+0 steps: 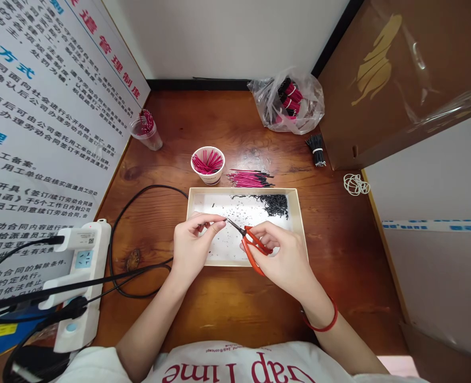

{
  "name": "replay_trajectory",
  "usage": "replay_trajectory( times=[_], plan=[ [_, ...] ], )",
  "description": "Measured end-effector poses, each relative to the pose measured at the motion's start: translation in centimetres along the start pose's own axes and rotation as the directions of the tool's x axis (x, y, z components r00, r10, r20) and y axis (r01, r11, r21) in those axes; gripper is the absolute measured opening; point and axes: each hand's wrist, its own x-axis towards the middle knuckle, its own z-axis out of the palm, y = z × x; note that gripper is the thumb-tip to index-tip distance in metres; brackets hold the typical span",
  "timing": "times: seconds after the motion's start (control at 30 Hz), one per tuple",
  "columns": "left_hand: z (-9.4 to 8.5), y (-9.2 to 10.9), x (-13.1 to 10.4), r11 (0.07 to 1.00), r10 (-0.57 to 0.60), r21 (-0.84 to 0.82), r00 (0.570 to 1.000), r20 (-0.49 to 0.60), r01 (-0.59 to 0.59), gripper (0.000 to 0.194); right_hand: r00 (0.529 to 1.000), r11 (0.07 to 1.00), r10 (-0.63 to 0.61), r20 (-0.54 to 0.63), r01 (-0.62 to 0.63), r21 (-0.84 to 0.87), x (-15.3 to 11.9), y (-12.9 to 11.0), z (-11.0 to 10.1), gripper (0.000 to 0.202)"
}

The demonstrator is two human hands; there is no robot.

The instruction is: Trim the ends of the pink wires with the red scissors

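My left hand (195, 240) is closed, thumb and forefinger pinching a thin wire that is mostly hidden; a small dark end shows at the fingertips. A pair of orange-handled scissors (254, 254) is gripped in my right hand (285, 255), their narrow pointed tips touching or very near that wire end. Both hands are over a shallow white box (301, 234). Inside it, black wire offcuts (275, 205) are heaped at the back right, and tiny bits are scattered across the bottom. Red-and-black wires (250, 178) lie in a row just behind the box.
A paper cup (208, 179) of red wires stands behind the box, and a plastic cup (152, 139) leans at the left. At the back right are a plastic bag (311, 114) of wire bundles, a black bundle (316, 150) and white bands (356, 184). Left: a power strip (94, 298) with cables.
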Motion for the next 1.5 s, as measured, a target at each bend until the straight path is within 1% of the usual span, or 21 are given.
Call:
replay_trajectory(
  times=[0.13, 0.33, 0.6, 0.77, 1.2, 1.5],
  plan=[
    [-0.02, -0.1, 0.03, 1.0, 0.017, -0.004, 1.0, 0.007, -0.017, 0.005, 1.0, 1.0, 0.006, 0.003, -0.006, 0.011, -0.02, 0.22, 0.09, 0.003],
    [0.01, -0.14, 0.06, 0.999, 0.043, -0.026, 0.999, 0.018, -0.042, 0.005, 0.999, 1.0, 0.014, 0.037, -0.014, 0.001, -0.13, 0.11, -0.29, 0.003],
    [0.01, -0.29, 0.13, 0.997, 0.075, -0.023, 0.997, 0.025, -0.074, 0.007, 0.999, 1.0, 0.003, 0.033, -0.003, 0.007, 0.0, 0.2, -0.33, 0.003],
    [-0.06, -0.39, 0.17, 0.997, 0.072, -0.007, 0.997, 0.038, -0.071, 0.007, 1.0, 0.999, -0.024, 0.018, 0.023, 0.025, -0.1, 0.41, -0.28, 0.002],
    [-0.09, -0.62, 0.28, 0.998, 0.062, 0.009, 0.997, 0.048, -0.062, 0.007, 0.999, 0.999, 0.009, 0.032, -0.01, 0.036, -0.19, 0.34, -0.43, 0.003],
    [-0.08, -0.55, 0.2, 0.999, 0.045, 0.013, 0.998, 0.041, -0.046, 0.007, 1.0, 1.0, 0.011, -0.007, -0.011, 0.012, -0.03, 0.18, -0.14, 0.006]
  ],
)
